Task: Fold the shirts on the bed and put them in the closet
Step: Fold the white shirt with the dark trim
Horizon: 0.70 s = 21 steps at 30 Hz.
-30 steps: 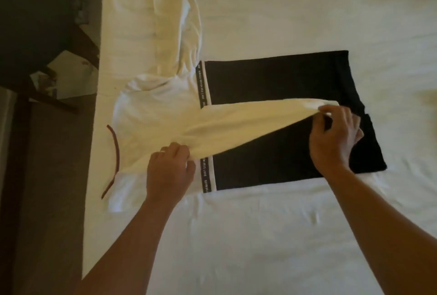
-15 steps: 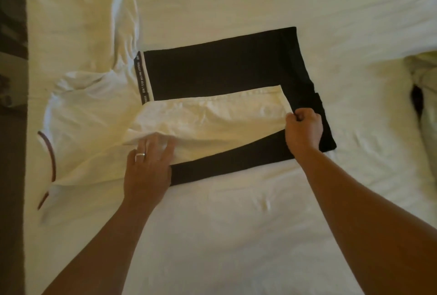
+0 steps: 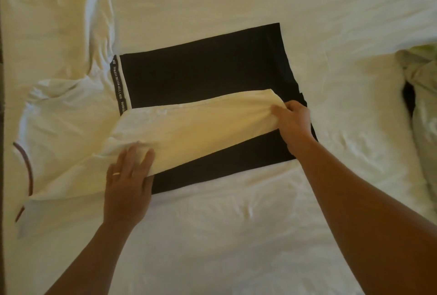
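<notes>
A shirt with a white top and a black lower body (image 3: 203, 74) lies flat on the white bed (image 3: 236, 235), its collar to the left. One white sleeve (image 3: 198, 129) is folded across the black part. My left hand (image 3: 128, 181) presses flat on the sleeve near the shoulder, fingers straight. My right hand (image 3: 293, 119) grips the sleeve's end over the black fabric at the right. The other sleeve (image 3: 94, 11) trails off toward the top left.
A crumpled pale garment (image 3: 423, 105) lies at the right edge of the bed, with something dark under it. The bed's left edge (image 3: 2, 129) runs down the left side of the view.
The sleeve has been laid down across the black part. My left hand went from gripping the fabric to pressing flat. The view has shifted to the right over the bed.
</notes>
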{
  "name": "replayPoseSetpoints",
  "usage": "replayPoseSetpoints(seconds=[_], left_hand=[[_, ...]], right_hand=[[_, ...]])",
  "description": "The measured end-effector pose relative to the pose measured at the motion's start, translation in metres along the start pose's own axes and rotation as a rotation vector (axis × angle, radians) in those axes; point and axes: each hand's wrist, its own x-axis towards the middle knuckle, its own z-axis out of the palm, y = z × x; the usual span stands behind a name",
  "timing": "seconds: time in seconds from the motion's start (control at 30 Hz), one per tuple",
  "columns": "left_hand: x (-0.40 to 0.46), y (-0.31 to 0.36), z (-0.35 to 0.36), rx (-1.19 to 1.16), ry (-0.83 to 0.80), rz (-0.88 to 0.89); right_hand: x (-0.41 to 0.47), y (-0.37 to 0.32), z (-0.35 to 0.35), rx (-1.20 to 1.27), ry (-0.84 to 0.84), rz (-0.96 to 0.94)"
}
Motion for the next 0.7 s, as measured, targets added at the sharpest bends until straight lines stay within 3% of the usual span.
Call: replayPoseSetpoints(seconds=[0.2, 0.4, 0.53, 0.63, 0.7], left_hand=[[-0.010, 0.005, 0.011, 0.076, -0.159, 0.036], [-0.012, 0.002, 0.006, 0.089, -0.131, 0.118], [-0.013, 0.002, 0.004, 0.063, -0.185, 0.146], [-0.009, 0.005, 0.005, 0.064, -0.229, 0.133], [-0.006, 0.009, 0.003, 0.041, -0.176, 0.123]], right_hand=[[-0.009, 0.032, -0.021, -0.244, 0.024, -0.007], [-0.005, 0.018, -0.014, -0.242, 0.013, -0.053], [-0.005, 0.019, -0.020, -0.208, 0.145, 0.005], [-0.006, 0.027, -0.021, -0.299, 0.127, 0.020], [-0.001, 0.027, -0.019, -0.320, 0.125, 0.006]])
